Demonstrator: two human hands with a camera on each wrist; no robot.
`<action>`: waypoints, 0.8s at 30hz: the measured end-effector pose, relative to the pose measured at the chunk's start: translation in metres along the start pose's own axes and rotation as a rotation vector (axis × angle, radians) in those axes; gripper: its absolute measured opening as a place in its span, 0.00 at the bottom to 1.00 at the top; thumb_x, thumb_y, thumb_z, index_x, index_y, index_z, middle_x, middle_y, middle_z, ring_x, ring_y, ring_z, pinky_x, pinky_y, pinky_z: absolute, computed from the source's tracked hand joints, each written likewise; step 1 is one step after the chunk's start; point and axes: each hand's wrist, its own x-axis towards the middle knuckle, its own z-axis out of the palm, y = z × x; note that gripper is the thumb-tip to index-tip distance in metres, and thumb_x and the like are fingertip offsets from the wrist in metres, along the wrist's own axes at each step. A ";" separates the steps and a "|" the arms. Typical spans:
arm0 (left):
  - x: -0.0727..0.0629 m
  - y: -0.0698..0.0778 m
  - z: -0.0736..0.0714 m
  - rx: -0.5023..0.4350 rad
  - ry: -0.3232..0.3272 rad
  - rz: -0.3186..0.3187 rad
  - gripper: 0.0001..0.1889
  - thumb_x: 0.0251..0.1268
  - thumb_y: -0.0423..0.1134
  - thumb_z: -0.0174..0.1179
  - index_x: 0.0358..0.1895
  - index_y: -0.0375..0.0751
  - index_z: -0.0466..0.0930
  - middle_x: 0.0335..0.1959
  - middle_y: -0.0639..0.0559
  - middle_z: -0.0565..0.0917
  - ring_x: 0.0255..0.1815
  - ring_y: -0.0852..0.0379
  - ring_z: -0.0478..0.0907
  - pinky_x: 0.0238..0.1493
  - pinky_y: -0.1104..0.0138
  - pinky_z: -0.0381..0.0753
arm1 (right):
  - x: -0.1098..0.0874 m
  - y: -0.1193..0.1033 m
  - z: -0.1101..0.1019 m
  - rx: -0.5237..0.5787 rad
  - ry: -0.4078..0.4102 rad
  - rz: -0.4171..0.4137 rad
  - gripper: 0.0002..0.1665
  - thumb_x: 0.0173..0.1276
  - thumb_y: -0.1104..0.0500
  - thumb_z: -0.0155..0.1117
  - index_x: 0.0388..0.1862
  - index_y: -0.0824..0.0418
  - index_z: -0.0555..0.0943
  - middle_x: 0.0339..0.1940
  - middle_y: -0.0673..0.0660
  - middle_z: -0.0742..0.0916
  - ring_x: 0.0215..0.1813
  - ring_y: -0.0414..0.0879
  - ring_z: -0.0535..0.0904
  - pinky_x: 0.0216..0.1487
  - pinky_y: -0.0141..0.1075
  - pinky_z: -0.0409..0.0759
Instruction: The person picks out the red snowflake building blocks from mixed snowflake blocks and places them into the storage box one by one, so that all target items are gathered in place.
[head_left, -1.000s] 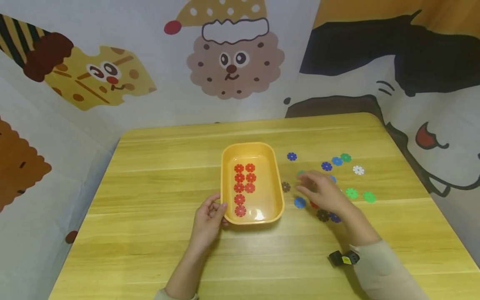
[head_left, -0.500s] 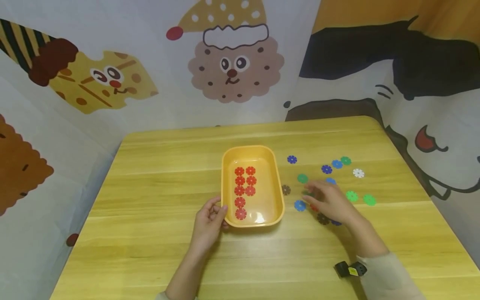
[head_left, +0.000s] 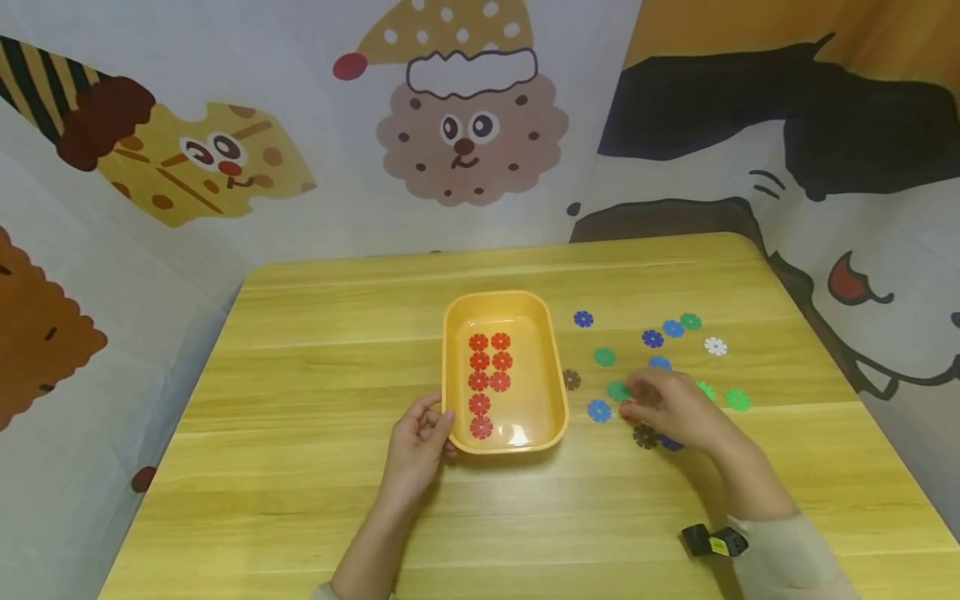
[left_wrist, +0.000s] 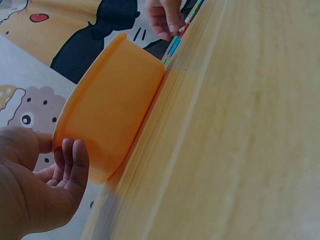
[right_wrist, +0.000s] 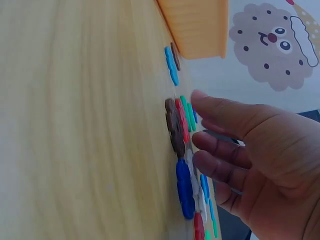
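A yellow-orange plastic tray (head_left: 534, 358) sits mid-table with several red notched snowflake discs (head_left: 479, 361) in two columns inside it. My left hand (head_left: 415, 446) holds its near left corner, thumb over the rim and fingers against the outer wall (left_wrist: 107, 105). To the right, my right hand (head_left: 678, 408) hovers low over loose discs, thumb and fingers parted. Its thumb tip overlaps a red disc (head_left: 627, 409) in the head view. In the right wrist view that red disc (right_wrist: 182, 121) lies between a brown disc (right_wrist: 175, 127) and green ones, just beside the thumb.
Blue, green and brown discs are scattered on the table right of the tray, with a white disc (head_left: 716, 346) at the far right. A black wrist device (head_left: 715, 541) is by the right sleeve. A cartoon-printed cloth (head_left: 480, 225) hangs behind the table.
My right hand has shifted right and toward me, away from the tray side, uncovering two green discs and reaching the red one. The left hand and tray keep their places.
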 end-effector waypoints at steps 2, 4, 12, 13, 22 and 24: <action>0.000 0.000 0.000 -0.001 0.000 -0.001 0.22 0.74 0.34 0.60 0.68 0.35 0.72 0.35 0.42 0.79 0.27 0.56 0.80 0.31 0.67 0.89 | -0.002 0.001 -0.001 -0.003 -0.022 0.015 0.17 0.65 0.56 0.75 0.49 0.63 0.83 0.38 0.49 0.86 0.38 0.41 0.80 0.38 0.34 0.84; 0.000 0.000 0.000 -0.001 0.000 -0.003 0.22 0.74 0.34 0.60 0.67 0.35 0.72 0.35 0.42 0.79 0.28 0.56 0.80 0.31 0.67 0.89 | -0.003 0.003 -0.002 -0.012 -0.031 0.024 0.17 0.64 0.56 0.76 0.48 0.62 0.84 0.38 0.49 0.86 0.37 0.40 0.79 0.37 0.33 0.83; 0.000 0.001 0.000 0.003 0.001 -0.008 0.22 0.75 0.35 0.60 0.68 0.34 0.71 0.36 0.41 0.80 0.28 0.56 0.80 0.31 0.67 0.89 | -0.005 0.004 -0.004 -0.016 -0.032 0.018 0.18 0.61 0.54 0.78 0.45 0.62 0.84 0.35 0.49 0.84 0.33 0.41 0.75 0.33 0.32 0.80; 0.000 0.001 0.000 0.002 0.001 -0.006 0.22 0.74 0.35 0.60 0.68 0.34 0.71 0.36 0.41 0.80 0.28 0.56 0.80 0.31 0.67 0.89 | -0.005 0.005 -0.004 -0.018 -0.033 0.016 0.19 0.61 0.53 0.78 0.44 0.62 0.84 0.34 0.48 0.84 0.33 0.40 0.75 0.33 0.32 0.80; 0.000 0.001 0.000 0.003 -0.002 0.003 0.22 0.74 0.34 0.60 0.68 0.34 0.71 0.37 0.40 0.80 0.28 0.56 0.80 0.31 0.67 0.89 | -0.002 0.004 -0.003 -0.002 -0.052 0.011 0.16 0.60 0.55 0.79 0.41 0.61 0.82 0.33 0.48 0.82 0.35 0.43 0.75 0.32 0.33 0.78; 0.000 0.002 0.000 0.001 -0.005 0.001 0.22 0.74 0.35 0.60 0.68 0.34 0.71 0.37 0.40 0.80 0.28 0.56 0.80 0.31 0.67 0.89 | -0.002 0.004 -0.003 0.014 -0.057 0.017 0.16 0.60 0.56 0.79 0.40 0.60 0.81 0.33 0.48 0.82 0.34 0.43 0.74 0.31 0.32 0.77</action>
